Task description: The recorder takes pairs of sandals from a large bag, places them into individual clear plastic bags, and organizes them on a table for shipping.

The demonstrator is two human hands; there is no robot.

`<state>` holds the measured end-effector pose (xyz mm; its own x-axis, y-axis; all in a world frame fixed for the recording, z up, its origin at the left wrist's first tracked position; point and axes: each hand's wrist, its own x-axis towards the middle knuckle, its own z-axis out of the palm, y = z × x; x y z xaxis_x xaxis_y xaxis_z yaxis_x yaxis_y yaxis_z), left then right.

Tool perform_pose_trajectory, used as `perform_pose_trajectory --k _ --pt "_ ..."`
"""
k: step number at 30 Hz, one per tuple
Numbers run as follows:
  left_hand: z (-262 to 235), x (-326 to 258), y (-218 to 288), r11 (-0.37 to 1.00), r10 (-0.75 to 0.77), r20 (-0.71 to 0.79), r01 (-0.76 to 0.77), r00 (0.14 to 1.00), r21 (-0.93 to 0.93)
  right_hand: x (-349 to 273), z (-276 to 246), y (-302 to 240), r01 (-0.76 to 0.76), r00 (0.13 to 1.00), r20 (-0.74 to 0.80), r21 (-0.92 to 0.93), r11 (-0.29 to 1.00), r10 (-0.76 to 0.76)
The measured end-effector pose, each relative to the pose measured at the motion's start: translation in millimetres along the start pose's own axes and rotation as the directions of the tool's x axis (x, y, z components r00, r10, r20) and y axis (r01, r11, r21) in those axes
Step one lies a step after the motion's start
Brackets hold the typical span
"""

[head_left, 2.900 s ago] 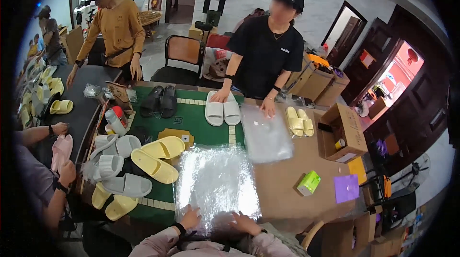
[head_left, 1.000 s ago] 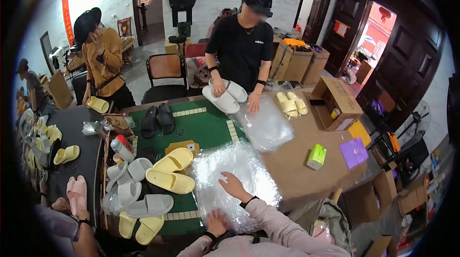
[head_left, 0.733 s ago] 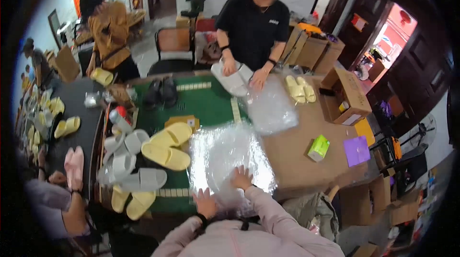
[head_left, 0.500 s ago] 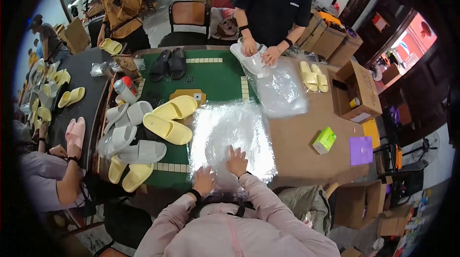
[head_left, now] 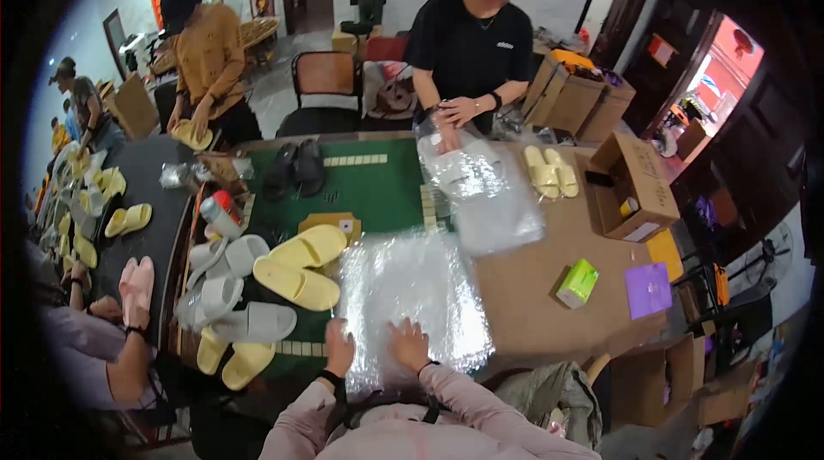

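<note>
A flat stack of clear plastic bags [head_left: 410, 280] lies in front of me on the table, shining with reflections. My right hand [head_left: 408, 346] rests palm down on its near part, fingers spread. At the bags' left edge is my left hand [head_left: 340, 350], its fingers stretched out and touching or just over the plastic. Neither hand holds anything. Just beyond my left hand lies a pair of yellow slides [head_left: 296, 281]. Grey slides [head_left: 253, 323] and another yellow pair [head_left: 249, 364] lie further left.
Across the table, a person in black [head_left: 468, 57] has both hands at clear bags with white slides [head_left: 468, 164]. Black slides [head_left: 296, 170] lie at the far left. To the right are yellow slides [head_left: 551, 172], a cardboard box [head_left: 648, 202], a green packet [head_left: 578, 283] and a purple sheet [head_left: 647, 291].
My view has tilted up. My left hand has shifted left to the bags' edge; my right hand stays flat on them. The person opposite has moved their hands, and plastic now covers the white slides.
</note>
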<state>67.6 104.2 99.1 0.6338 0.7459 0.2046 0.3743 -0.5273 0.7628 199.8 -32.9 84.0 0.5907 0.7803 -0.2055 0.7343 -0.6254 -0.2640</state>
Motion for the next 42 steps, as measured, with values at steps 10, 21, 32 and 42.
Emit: perform_pose_trajectory --k 10,21,32,42 --pt "-52 121 -12 0.904 -0.216 -0.006 0.202 0.976 0.377 -15 -18 -4 0.131 0.984 0.13 -0.08 0.988 -0.12" --pt "-27 180 -102 0.955 -0.292 0.274 0.262 0.916 0.14 -16 7 -12 0.132 0.987 0.105 -0.144 0.981 -0.118" --pt "-7 180 -144 0.949 -0.313 0.289 0.309 0.905 0.06 -8 41 -7 0.146 0.982 -0.086 -0.209 0.967 -0.167" --pt "9 172 -123 0.941 -0.271 0.159 0.226 0.949 0.251 -13 23 -6 0.133 0.987 0.113 -0.21 0.969 -0.111"
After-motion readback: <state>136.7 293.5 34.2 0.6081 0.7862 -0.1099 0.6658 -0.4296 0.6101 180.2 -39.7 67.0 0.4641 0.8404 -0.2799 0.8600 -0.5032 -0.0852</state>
